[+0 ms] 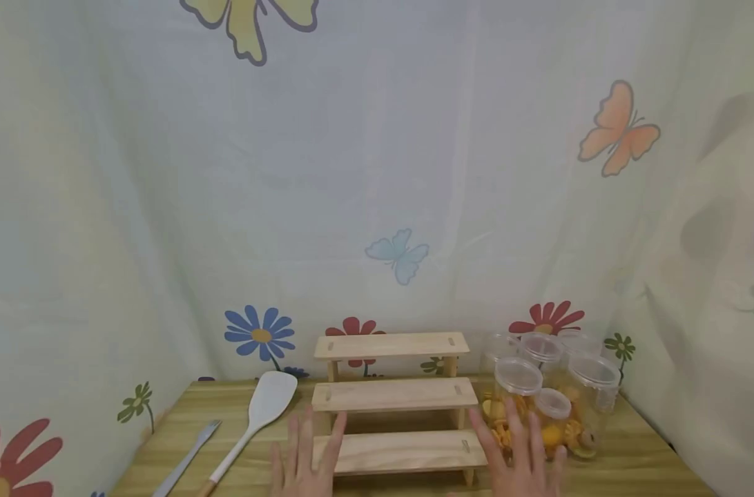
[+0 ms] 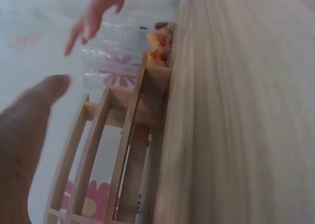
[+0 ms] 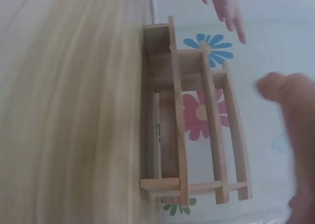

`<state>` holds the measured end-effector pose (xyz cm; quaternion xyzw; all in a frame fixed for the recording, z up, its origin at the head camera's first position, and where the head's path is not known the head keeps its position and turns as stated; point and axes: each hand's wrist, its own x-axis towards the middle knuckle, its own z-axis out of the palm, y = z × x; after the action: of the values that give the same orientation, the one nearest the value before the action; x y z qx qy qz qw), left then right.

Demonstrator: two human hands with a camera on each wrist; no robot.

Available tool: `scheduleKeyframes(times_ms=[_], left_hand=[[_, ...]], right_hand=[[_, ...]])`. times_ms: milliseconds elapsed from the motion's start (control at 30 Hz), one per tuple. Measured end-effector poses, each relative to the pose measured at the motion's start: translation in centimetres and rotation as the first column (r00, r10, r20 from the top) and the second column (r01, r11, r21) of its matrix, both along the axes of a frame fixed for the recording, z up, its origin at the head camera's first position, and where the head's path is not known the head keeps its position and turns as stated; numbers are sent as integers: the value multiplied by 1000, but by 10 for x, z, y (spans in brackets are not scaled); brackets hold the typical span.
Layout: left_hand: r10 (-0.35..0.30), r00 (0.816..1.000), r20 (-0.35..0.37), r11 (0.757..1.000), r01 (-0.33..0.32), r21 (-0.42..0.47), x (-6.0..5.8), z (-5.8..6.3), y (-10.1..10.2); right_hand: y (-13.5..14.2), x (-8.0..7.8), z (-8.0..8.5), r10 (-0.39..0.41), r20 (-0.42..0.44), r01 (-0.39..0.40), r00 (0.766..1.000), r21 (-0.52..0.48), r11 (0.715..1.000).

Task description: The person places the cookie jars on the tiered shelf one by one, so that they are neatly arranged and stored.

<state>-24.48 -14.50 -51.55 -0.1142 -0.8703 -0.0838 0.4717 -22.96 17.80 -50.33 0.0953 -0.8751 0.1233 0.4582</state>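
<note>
The left grip (image 1: 304, 466) and right grip (image 1: 521, 469) had fingers spread, holding nothing, while the wooden rack (image 1: 394, 395) between and just beyond them looked light, stiff, best held by its end supports (image 3: 161, 184).

No text, label, brand, number or sign can be read in any of the three views. Small dark marks (image 3: 159, 132) show in the right wrist view through a gap in the pale wooden three-tiered rack (image 1: 394, 395), and similar specks (image 2: 140, 204) show near it in the left wrist view; both are too small and blurred to tell whether they are lettering. No wording is legible on the clear, round-lidded cylindrical jars (image 1: 518, 376), the long-handled white spatula (image 1: 273, 395) or the patterned white cloth backdrop (image 1: 327, 152).
</note>
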Motion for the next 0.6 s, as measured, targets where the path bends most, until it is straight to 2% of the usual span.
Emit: scheduleKeyframes(times_ms=[33,100,167,267,333,367,400,467,600], left_hand=[[-22,999,41,999,20,46,2,8,-1],[-71,988,139,986,49,159,8,24,-5],[-104,973,205,967,51,251,11,37,-8],[-113,961,253,939,20,343,12,47,-13],[-136,959,250,913,23,408,9,47,-17],[-144,959,245,899,23,437,8,46,-19],[-162,960,230,882,36,469,5,44,-22],[-187,959,214,857,52,514,0,40,-26],[-249,947,202,802,85,591,-11,27,-35]], right_hand=[[0,3,10,37,36,-35,999,-49,998],[2,7,30,134,39,-126,990,-150,981],[10,6,44,227,-41,-230,973,-203,952],[25,-1,56,354,-206,-398,912,-235,887],[36,-4,62,414,-272,-479,869,-249,842],[41,-3,65,432,-283,-503,857,-271,821],[47,-3,69,444,-279,-518,851,-305,799],[58,-1,76,443,-263,-514,857,-382,769],[83,-3,89,390,-231,-452,892,-507,734]])
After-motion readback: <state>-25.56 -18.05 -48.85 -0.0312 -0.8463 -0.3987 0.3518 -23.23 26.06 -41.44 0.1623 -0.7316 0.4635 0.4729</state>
